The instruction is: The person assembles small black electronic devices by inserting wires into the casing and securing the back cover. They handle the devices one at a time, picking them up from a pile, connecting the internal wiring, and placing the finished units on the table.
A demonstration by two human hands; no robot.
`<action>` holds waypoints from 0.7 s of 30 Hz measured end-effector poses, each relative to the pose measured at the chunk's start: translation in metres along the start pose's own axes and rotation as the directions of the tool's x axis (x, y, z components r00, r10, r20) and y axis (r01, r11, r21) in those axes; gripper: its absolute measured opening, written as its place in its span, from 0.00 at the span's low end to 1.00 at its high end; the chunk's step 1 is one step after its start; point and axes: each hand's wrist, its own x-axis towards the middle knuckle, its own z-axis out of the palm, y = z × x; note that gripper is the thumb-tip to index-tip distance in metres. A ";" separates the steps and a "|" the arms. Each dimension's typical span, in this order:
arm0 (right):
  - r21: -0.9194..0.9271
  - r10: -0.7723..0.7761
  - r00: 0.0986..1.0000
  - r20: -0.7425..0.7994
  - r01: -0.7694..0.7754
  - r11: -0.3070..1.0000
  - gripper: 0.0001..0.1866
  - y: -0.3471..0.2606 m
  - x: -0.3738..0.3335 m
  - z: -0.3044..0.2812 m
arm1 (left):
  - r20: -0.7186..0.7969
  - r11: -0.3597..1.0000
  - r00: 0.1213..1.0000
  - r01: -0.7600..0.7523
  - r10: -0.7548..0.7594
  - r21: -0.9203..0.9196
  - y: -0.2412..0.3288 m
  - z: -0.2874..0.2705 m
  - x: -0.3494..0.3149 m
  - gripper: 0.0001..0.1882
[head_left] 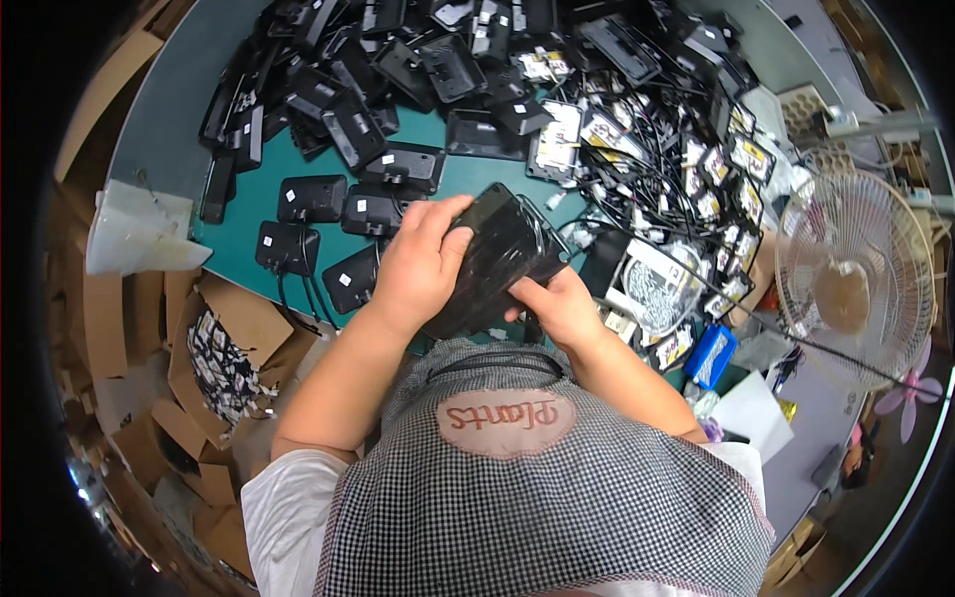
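Just in front of my apron I hold a glossy black plastic case [494,257] tilted above the green table [249,214]. My left hand [423,264] grips its left side, thumb over the top face. At the lower right edge, my right hand [565,310] pinches the case between thumb and fingers; some of those fingers are hidden beneath. A thin black edge shows along its upper right side, and I cannot tell whether that is a separate part. Several black units with cables and small white labels, one of them a squarish unit [288,248], lie left of my left hand.
Black plastic housings [353,129] are heaped across the back. To the right lie cabled circuit boards [612,139], a round tray of small white parts [659,289], a blue box [710,355] and a caged fan [854,279]. An open carton [244,313] stands at lower left.
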 end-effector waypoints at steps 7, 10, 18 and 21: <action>0.026 -0.018 0.999 0.035 0.017 1.000 0.14 0.009 -0.027 -0.017 | 0.315 0.998 0.948 0.041 -0.051 0.038 0.025 0.024 -0.041 0.69; -0.065 -0.050 0.998 0.033 0.052 0.997 0.13 0.009 -0.034 -0.020 | 0.166 0.987 0.986 -0.008 -0.019 0.161 0.035 0.018 -0.039 0.68; -0.406 -0.316 0.929 0.194 0.369 0.836 0.14 -0.004 -0.045 -0.011 | 0.146 0.964 0.982 -0.147 0.117 0.220 0.052 0.015 -0.049 0.69; -0.405 -0.303 0.923 0.239 0.378 0.833 0.13 -0.003 -0.045 -0.015 | 0.151 0.979 0.984 -0.124 0.100 0.163 0.052 0.017 -0.051 0.69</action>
